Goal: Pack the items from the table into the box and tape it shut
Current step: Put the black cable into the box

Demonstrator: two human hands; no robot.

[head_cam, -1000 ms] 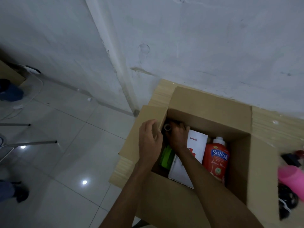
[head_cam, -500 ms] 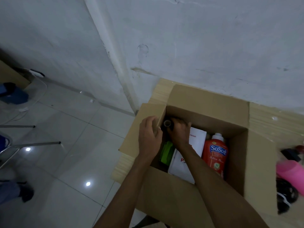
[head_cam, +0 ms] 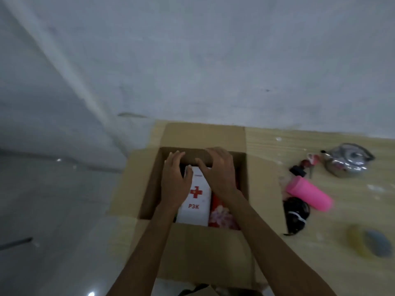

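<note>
On the kit (head_cam: 195, 201), open left hand (head_cam: 174, 182) and right hand (head_cam: 218, 171) rest.

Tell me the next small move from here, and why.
Probably lift the right hand out of the box and reach for the pink bottle. Both hands look empty above the white P3K case, with the left hand touching it, and the pink bottle lies on the table close beside the box's right flap, unpacked.

Left hand (head_cam: 176, 181) and right hand (head_cam: 220, 173) lie over the kit (head_cam: 195, 202) inside the box (head_cam: 205, 135).
</note>
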